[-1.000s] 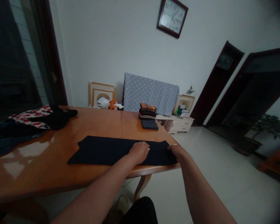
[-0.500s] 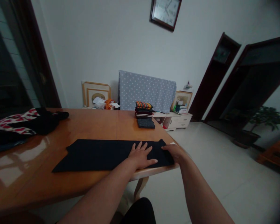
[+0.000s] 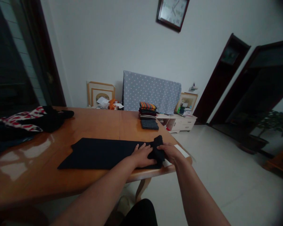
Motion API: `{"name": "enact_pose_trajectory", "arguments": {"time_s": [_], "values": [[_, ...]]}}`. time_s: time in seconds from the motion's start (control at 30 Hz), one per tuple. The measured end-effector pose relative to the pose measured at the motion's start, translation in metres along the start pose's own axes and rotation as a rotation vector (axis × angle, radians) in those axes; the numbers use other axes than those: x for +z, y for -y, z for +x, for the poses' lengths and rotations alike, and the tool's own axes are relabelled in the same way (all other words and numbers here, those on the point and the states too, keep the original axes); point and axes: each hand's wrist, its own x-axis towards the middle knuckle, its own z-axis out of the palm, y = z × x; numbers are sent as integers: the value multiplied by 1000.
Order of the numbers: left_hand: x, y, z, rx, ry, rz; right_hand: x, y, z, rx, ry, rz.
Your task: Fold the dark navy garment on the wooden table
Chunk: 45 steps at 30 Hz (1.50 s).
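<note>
A long dark navy garment [image 3: 103,153] lies flat along the front of the wooden table, its left end angled to a point. My left hand [image 3: 143,156] presses palm down on its right part, fingers stretched out and partly under the shadow of the lifted cloth. My right hand [image 3: 170,153] grips the garment's right end, thumb and fingers closed on it. That end is raised and curled over to the left, beside my left fingertips. A white flat piece [image 3: 182,151] shows on the table just past my right hand.
A stack of folded clothes [image 3: 148,111] stands at the table's far right, a grey folded piece [image 3: 150,124] before it. Black and red-white clothes [image 3: 44,119] are heaped at the left. The wooden table [image 3: 96,121] ends close by my right hand. A low white cabinet [image 3: 182,123] stands behind.
My right hand has lifted the garment's right end and brought it leftward over itself, uncovering the white piece at the table corner. My left hand still presses on the cloth.
</note>
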Motion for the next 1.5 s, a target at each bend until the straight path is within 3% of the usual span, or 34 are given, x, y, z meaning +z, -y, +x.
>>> {"name": "enact_pose_trajectory", "arguments": {"time_s": [0.2, 0.4, 0.63, 1.1, 1.27, 1.37, 1.5], "values": [[-25, 37, -32, 65, -272, -30, 23, 8, 0, -30, 15, -120], [-41, 59, -66, -27, -329, 24, 51, 9, 4, -62, -10, -312], [-27, 66, -75, -49, -344, 31, 78, -2, 11, -62, 42, -412], [-23, 66, -80, -53, -364, 48, 94, 1, 12, -91, 77, -519], [-23, 66, -80, -76, -360, 59, 97, -1, 9, -2, 136, -329], [-23, 69, -78, -87, -387, 17, 90, 2, 9, -20, 47, -243], [-21, 76, -75, -93, -442, -75, 79, -4, 16, -206, -134, -254]]}}
